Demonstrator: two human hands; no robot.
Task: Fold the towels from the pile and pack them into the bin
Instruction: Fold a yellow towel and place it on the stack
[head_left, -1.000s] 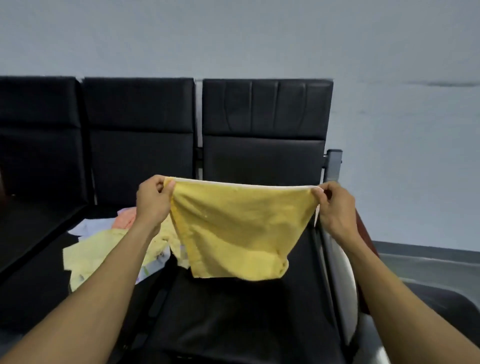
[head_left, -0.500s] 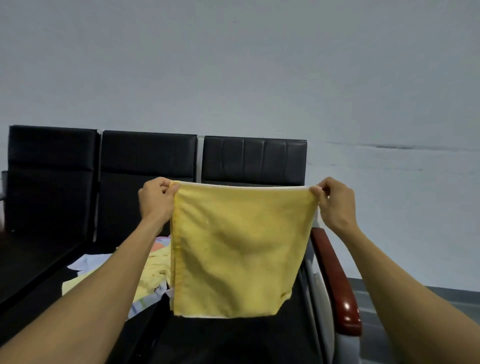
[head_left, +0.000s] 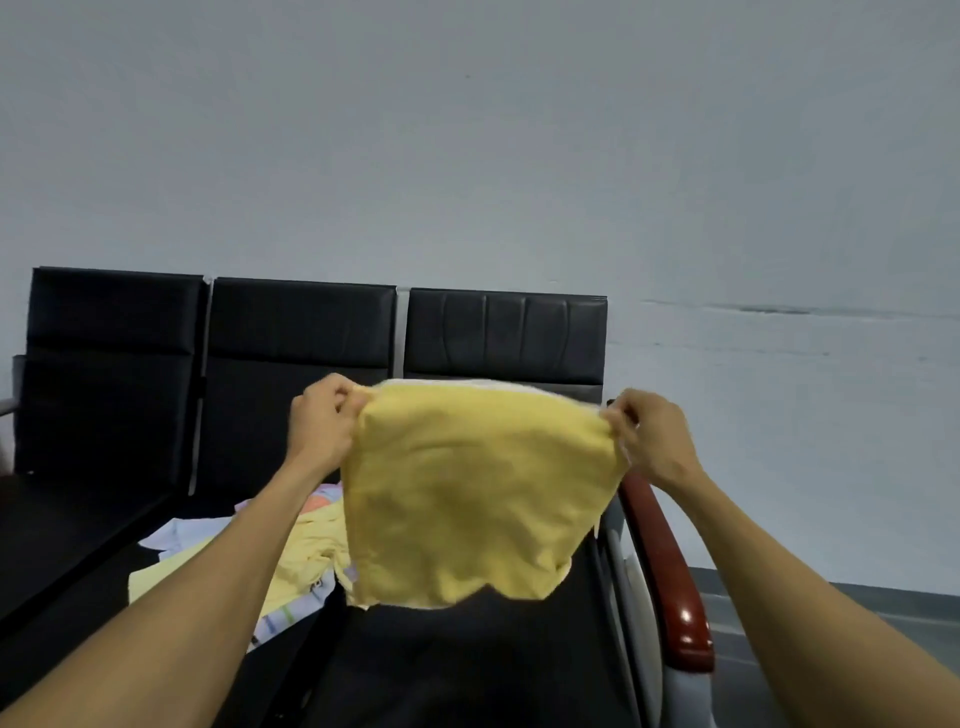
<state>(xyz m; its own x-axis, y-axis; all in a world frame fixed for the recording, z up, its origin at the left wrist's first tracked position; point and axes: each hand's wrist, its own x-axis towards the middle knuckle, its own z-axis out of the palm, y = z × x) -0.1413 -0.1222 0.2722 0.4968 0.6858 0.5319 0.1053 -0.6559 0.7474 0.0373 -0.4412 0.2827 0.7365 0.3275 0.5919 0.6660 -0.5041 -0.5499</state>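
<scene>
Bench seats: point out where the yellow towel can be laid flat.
Bare black seat lies under the yellow towel, between the pile of towels and the red armrest. The far seat beyond the pile also looks bare. The middle seat is crowded.

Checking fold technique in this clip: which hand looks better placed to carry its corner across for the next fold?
Neither clearly: left hand and right hand each pinch a top corner of the yellow towel at similar height. Slight edge to the right; the pile lies under the left forearm.
</scene>
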